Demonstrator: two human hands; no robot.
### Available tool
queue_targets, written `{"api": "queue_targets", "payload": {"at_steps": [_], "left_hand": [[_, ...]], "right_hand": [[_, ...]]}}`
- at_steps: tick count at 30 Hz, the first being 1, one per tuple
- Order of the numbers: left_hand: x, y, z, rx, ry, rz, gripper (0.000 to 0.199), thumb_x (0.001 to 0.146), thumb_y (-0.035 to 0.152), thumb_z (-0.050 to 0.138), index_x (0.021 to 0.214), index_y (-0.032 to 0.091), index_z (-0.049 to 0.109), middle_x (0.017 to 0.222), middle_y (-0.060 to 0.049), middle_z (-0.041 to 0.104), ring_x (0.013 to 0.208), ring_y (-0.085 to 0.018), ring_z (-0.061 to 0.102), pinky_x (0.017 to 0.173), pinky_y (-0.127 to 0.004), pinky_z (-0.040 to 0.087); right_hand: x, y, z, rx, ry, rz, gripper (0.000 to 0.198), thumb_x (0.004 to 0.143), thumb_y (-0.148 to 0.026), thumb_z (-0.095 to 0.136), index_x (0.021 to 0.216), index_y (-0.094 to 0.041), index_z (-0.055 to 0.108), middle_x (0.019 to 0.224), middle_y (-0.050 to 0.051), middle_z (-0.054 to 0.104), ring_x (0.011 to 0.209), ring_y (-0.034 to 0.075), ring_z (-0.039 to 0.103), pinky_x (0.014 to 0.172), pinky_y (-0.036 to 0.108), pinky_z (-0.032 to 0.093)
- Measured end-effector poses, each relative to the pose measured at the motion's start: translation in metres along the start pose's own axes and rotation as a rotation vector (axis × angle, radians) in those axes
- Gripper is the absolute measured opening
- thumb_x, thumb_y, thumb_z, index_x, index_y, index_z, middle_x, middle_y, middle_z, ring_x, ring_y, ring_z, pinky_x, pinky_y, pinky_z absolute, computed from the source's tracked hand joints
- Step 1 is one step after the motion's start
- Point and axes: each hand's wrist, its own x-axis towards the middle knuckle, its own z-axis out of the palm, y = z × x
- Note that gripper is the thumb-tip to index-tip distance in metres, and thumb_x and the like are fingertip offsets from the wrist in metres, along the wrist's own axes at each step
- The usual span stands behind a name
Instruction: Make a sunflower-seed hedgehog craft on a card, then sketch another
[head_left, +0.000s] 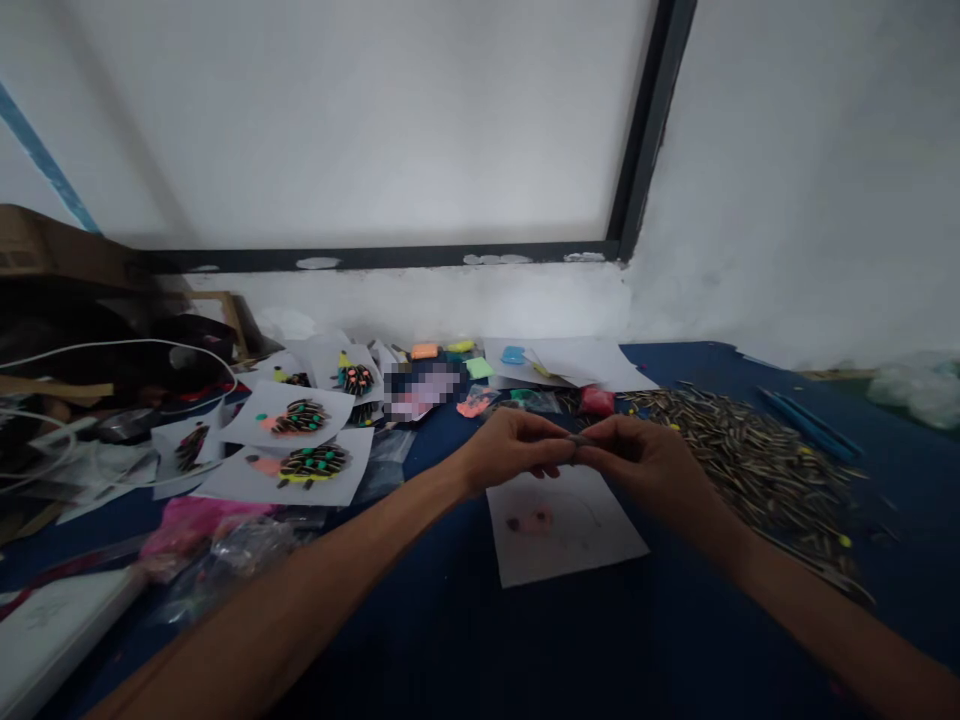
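Observation:
My left hand (517, 447) and my right hand (626, 455) meet in the middle of the view, both closed in a pinch. Between their fingertips is a small dark grey piece (578, 444), too small to make out fully. Just below the hands, a white sheet of paper (525, 560) lies on the dark blue table. It bears a pinkish animal head with a dark nose and a thin drawn curve. Right of my right hand spreads a large pile of striped seeds (739, 440), which look like sunflower seeds.
Finished-looking hedgehog pictures (300, 425) on paper lie at the left. Behind the hands are a red packet (597, 400), an orange block (425, 351) and a blue lump (513, 354). Blue pens (810, 420) lie far right. Plastic bags (247, 545) and a white box (64, 640) occupy the near left.

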Motion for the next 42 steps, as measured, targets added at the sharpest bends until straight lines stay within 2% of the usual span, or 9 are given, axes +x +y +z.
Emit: {"api": "queue_targets", "payload": {"at_steps": [3,8,15,19,23,27,30,37,42], "left_hand": [[0.001,-0.001,0.002,-0.040,0.030,0.008,0.025,0.077,0.033,0.068,0.079,0.008,0.070,0.066,-0.005,0.065,0.060,-0.010,0.059,0.059,-0.023,0.048],[0.001,-0.002,0.005,-0.092,0.099,0.066,0.020,0.079,0.029,0.066,0.077,0.009,0.068,0.064,-0.004,0.065,0.058,-0.009,0.059,0.058,-0.022,0.047],[0.000,0.000,0.008,-0.178,0.066,0.012,0.028,0.074,0.024,0.071,0.098,0.010,0.068,0.072,-0.005,0.067,0.061,-0.011,0.062,0.060,-0.025,0.050],[0.001,-0.002,0.008,-0.084,0.106,0.042,0.020,0.075,0.027,0.071,0.078,0.007,0.069,0.063,-0.004,0.064,0.055,-0.009,0.059,0.054,-0.021,0.047],[0.002,-0.004,0.008,-0.118,0.141,0.020,0.022,0.078,0.029,0.067,0.075,0.008,0.066,0.060,-0.003,0.063,0.053,-0.010,0.060,0.053,-0.022,0.047],[0.001,-0.003,0.006,-0.155,0.055,-0.015,0.021,0.078,0.029,0.066,0.083,0.008,0.066,0.071,-0.006,0.067,0.059,-0.012,0.063,0.058,-0.025,0.050],[0.002,-0.006,0.007,-0.159,-0.014,-0.007,0.018,0.072,0.020,0.071,0.085,0.009,0.065,0.074,-0.004,0.066,0.062,-0.010,0.062,0.061,-0.024,0.049],[0.003,-0.015,0.009,-0.061,0.038,-0.034,0.016,0.070,0.018,0.071,0.081,0.011,0.061,0.069,-0.001,0.062,0.054,-0.007,0.055,0.053,-0.020,0.043],[0.003,-0.013,0.007,-0.009,0.041,-0.009,0.014,0.071,0.021,0.069,0.079,0.011,0.061,0.068,0.000,0.060,0.052,-0.006,0.053,0.048,-0.018,0.040]], "right_hand": [[-0.001,-0.001,0.002,0.016,-0.035,0.028,0.023,0.072,-0.041,0.070,0.076,-0.019,0.063,0.059,-0.002,0.060,0.050,0.011,0.053,0.045,0.024,0.041],[-0.001,-0.002,0.002,-0.015,-0.090,0.035,0.023,0.076,-0.041,0.065,0.081,-0.019,0.064,0.060,-0.002,0.059,0.049,0.011,0.054,0.045,0.024,0.042],[-0.002,0.000,0.003,-0.045,-0.069,0.055,0.024,0.072,-0.042,0.068,0.070,-0.018,0.063,0.051,-0.004,0.054,0.044,0.010,0.048,0.041,0.022,0.035],[-0.004,-0.002,0.004,-0.059,-0.114,0.046,0.021,0.075,-0.038,0.067,0.069,-0.018,0.065,0.054,-0.003,0.057,0.045,0.009,0.048,0.043,0.022,0.036],[-0.003,-0.006,0.000,-0.141,-0.162,-0.005,0.020,0.079,-0.036,0.064,0.072,-0.018,0.069,0.054,-0.002,0.059,0.046,0.010,0.051,0.043,0.022,0.036],[0.000,-0.008,-0.006,-0.150,-0.096,-0.079,0.022,0.082,-0.039,0.061,0.078,-0.019,0.071,0.066,0.002,0.068,0.056,0.013,0.059,0.049,0.023,0.041],[0.001,-0.006,-0.006,-0.102,-0.074,-0.090,0.018,0.080,-0.035,0.062,0.076,-0.020,0.070,0.068,0.002,0.069,0.060,0.014,0.061,0.053,0.024,0.044],[-0.001,-0.004,-0.003,-0.184,-0.079,-0.104,0.016,0.082,-0.031,0.059,0.074,-0.020,0.068,0.067,0.001,0.068,0.058,0.013,0.059,0.052,0.023,0.042],[-0.001,-0.006,-0.003,-0.203,-0.050,-0.081,0.020,0.084,-0.031,0.054,0.072,-0.019,0.065,0.055,-0.002,0.060,0.049,0.010,0.052,0.045,0.022,0.036]]}}
